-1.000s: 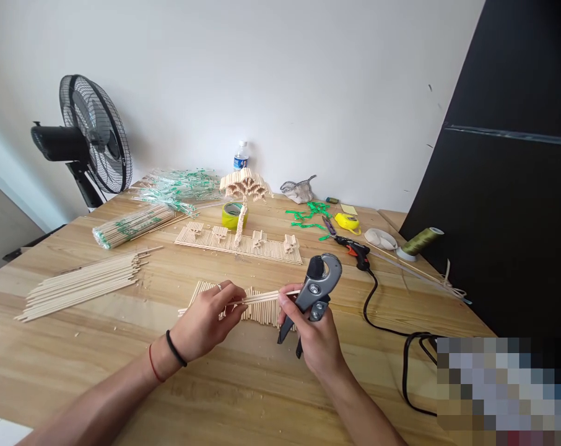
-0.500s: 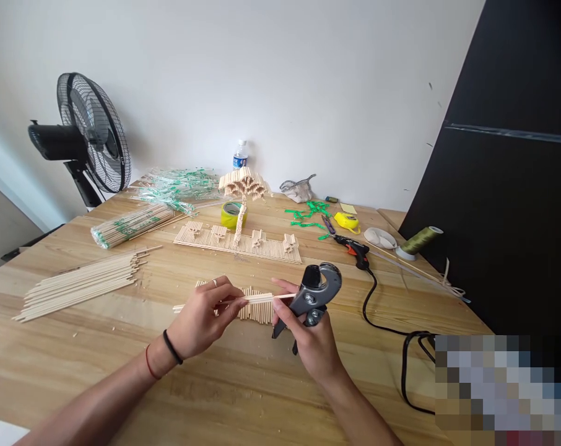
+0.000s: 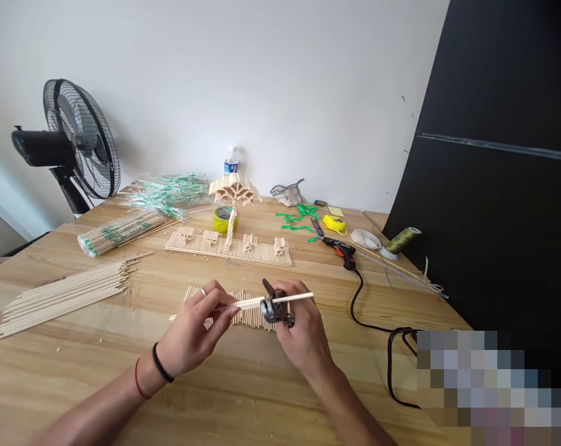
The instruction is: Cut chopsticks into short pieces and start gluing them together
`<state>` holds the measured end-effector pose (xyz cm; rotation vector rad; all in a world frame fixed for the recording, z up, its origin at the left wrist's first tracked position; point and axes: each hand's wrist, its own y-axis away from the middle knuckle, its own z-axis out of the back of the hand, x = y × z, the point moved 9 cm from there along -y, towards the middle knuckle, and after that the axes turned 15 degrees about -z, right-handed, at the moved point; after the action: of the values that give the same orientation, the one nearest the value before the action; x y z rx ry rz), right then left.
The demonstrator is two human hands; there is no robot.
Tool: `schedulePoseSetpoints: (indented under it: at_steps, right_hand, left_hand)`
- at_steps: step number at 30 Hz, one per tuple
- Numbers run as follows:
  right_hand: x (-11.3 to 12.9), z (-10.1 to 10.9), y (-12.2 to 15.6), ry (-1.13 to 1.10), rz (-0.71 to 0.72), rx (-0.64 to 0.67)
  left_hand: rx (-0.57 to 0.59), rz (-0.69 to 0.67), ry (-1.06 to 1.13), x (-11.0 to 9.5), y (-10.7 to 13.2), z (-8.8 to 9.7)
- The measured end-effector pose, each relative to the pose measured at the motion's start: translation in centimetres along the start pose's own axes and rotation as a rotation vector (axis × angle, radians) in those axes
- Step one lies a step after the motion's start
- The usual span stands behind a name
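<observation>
Pale wood-grained tabletop [image 3: 243, 406] is spreading below a plain white wall [image 3: 308, 93]. Thin, round, pale wooden sticks [image 3: 250, 304] are lying nearly level above it, between my hands; one longer stick [image 3: 300, 297] is extending rightward past the head of a grey-and-black metal hand cutter [image 3: 273, 310]. I am judging the sticks light and stiff, probably liable to splinter or to roll under a loose pinch, and best held close beside the tool with their ends aligned. My left hand [image 3: 192, 331] is pinching them between thumb and fingers, the sticks projecting right from the fingertips. My right hand [image 3: 304, 328] is gripping the cutter; I cannot tell whether its jaws are closing on wood. Behind the grip, a row of short pale sticks [image 3: 250, 318] is lying flat; farther back, a tree-shaped stick model [image 3: 234, 186] is standing upright.
</observation>
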<state>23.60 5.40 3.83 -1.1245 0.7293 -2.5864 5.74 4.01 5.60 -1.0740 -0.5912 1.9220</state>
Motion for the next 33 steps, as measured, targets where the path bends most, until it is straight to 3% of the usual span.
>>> schedulePoseSetpoints:
  at_steps: [5, 15, 22, 26, 33]
  right_hand:
    - [1.1, 0.0, 0.1, -0.014, 0.049, 0.012]
    - [0.9, 0.3, 0.2, 0.066, 0.049, -0.051]
    - [0.2, 0.1, 0.5, 0.018, -0.001, -0.031]
    - [-0.2, -0.1, 0.6, 0.115, -0.041, -0.031]
    - [-0.9, -1.0, 0.4, 0.204, -0.145, 0.040]
  left_hand:
    - [0.041, -0.057, -0.001, -0.7, 0.2, -0.6]
    - [0.047, -0.073, -0.016, -0.8, 0.1, -0.5]
    - [0.068, -0.075, 0.013, -0.8, 0.4, -0.9]
    - [0.065, -0.077, -0.002, -0.6, 0.4, -0.9]
    - [0.081, 0.094, 0.051, 1.0, 0.6, -1.2]
